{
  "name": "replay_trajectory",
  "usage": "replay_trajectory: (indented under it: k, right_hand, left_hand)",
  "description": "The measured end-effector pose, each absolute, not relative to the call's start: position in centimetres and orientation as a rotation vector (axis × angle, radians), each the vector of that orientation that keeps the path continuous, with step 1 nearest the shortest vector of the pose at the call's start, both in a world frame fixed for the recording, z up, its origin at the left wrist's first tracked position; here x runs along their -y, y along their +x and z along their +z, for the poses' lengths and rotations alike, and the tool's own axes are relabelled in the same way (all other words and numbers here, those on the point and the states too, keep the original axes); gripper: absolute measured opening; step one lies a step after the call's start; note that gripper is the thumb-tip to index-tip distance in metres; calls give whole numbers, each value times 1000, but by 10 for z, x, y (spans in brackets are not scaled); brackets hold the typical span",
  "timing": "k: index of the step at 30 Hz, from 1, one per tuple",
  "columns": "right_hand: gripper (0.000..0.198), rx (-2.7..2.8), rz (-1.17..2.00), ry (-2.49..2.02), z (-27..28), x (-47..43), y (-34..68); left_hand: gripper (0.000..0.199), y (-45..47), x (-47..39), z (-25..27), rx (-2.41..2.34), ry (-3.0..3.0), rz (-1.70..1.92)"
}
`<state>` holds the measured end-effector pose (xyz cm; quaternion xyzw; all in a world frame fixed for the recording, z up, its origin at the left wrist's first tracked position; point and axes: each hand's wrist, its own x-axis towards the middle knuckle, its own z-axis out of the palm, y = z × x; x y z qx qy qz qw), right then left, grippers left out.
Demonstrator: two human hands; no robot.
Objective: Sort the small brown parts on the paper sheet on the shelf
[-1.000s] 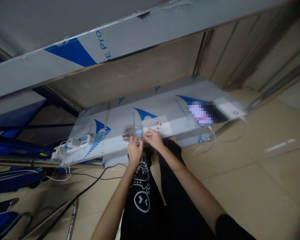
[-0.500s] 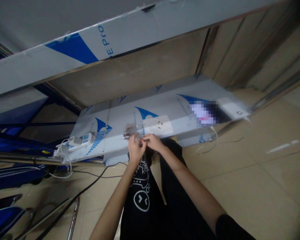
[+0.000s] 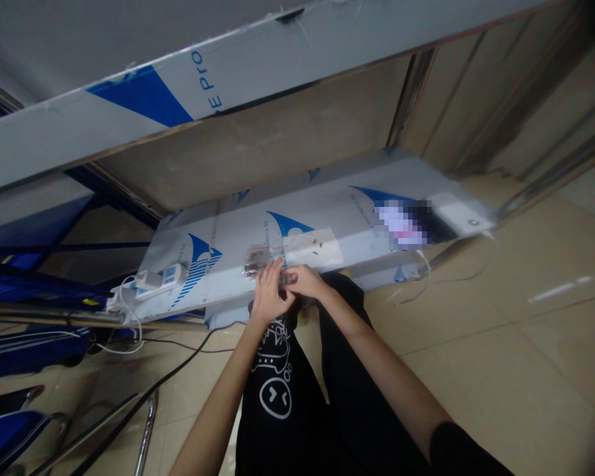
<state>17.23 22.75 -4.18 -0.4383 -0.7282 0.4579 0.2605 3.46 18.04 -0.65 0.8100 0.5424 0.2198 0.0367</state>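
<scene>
Fingers of left hand [image 3: 268,297] had straightened beside clear packet [image 3: 254,258], grasp unclear; right hand [image 3: 306,281] pinched small item [image 3: 287,279]; 2-handed work apparently continued.

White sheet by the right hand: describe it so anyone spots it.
Find the low shelf with blue triangles. Near its front edge, beyond the right hand, lies the white sheet. Scattered dark specks set it apart from the brownish packet leftward.

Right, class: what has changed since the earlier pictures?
The left hand has straightened its curled fingers; the right hand has drawn slightly nearer the body, beside it. Anything held is unclear. The white sheet, clear packet and power strip stayed put.
</scene>
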Motion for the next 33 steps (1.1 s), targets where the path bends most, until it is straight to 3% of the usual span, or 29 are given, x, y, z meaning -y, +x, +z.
replay_trajectory:
  k: [4,15,22,26,33]
  right_hand:
    - [22,1948,1150,-1199,-39,-228,176]
    - [16,1830,1246,-1122,-46,-229,184]
    - [19,1619,1351,-1042,-31,-230,191]
    - [29,1479,1534,-1140,-27,-233,196]
    - [26,1434,1715,-1320,-34,-238,203]
  left_hand:
    - [72,38,-182,-7,-1598,2533,574]
    - [49,36,-188,-17,-1632,2465,607]
    - [39,32,-192,-27,-1700,2401,808]
    - [36,30,-193,-28,-1669,2347,885]
    - [29,33,-185,-23,-1666,2119,1146]
